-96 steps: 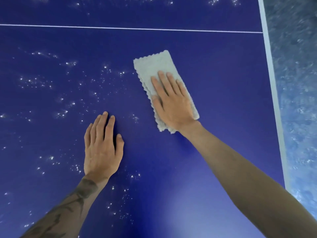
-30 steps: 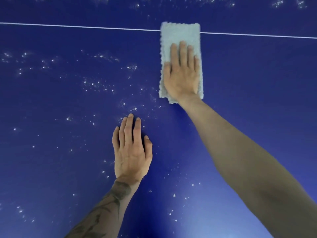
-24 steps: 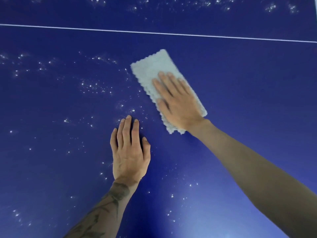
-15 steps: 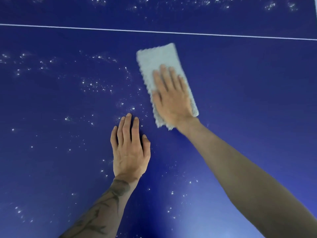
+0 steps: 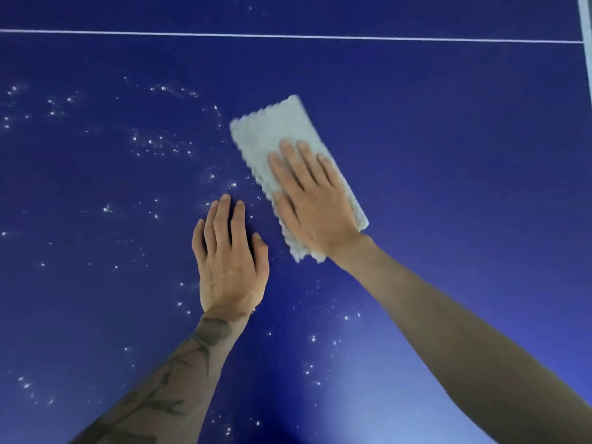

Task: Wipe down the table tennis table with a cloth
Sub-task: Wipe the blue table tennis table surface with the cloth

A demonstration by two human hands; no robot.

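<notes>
As seen from the head, looking straight down onto a dark blue desk (image 5: 448, 161). Presses the right grip (image 5: 315, 208) palm-down on a pale grey cloth (image 5: 275, 133), with fingers (image 5: 290, 161) straight and close together, curled round nothing: an open, flat grip. Covers the near half of the cloth with that palm and leaves the far half showing.

Folded into a long rectangle, flat on the desk, a little right of the view's centre. Tilted, with the far end swung toward the left. Scalloped along the left edge, slightly blurred at the far corner.

Rests the left grip (image 5: 230, 261) flat on bare desk just beside the cloth's near end, not touching it. Keeps those fingers straight too, thumb out to the right, open and holding nothing.

Brings in the left forearm (image 5: 166, 389) from the bottom left, marked with dark tattoos, and the right forearm (image 5: 448, 331) from the bottom right.

Dotted with white specks (image 5: 160, 144) across the desk, thickest left of the cloth, with more around the left grip and between the forearms.

Crossed at the far side by a thin white line (image 5: 288, 36), well beyond the cloth. Met at the top right corner by a wider white edge band (image 5: 584, 17).
</notes>
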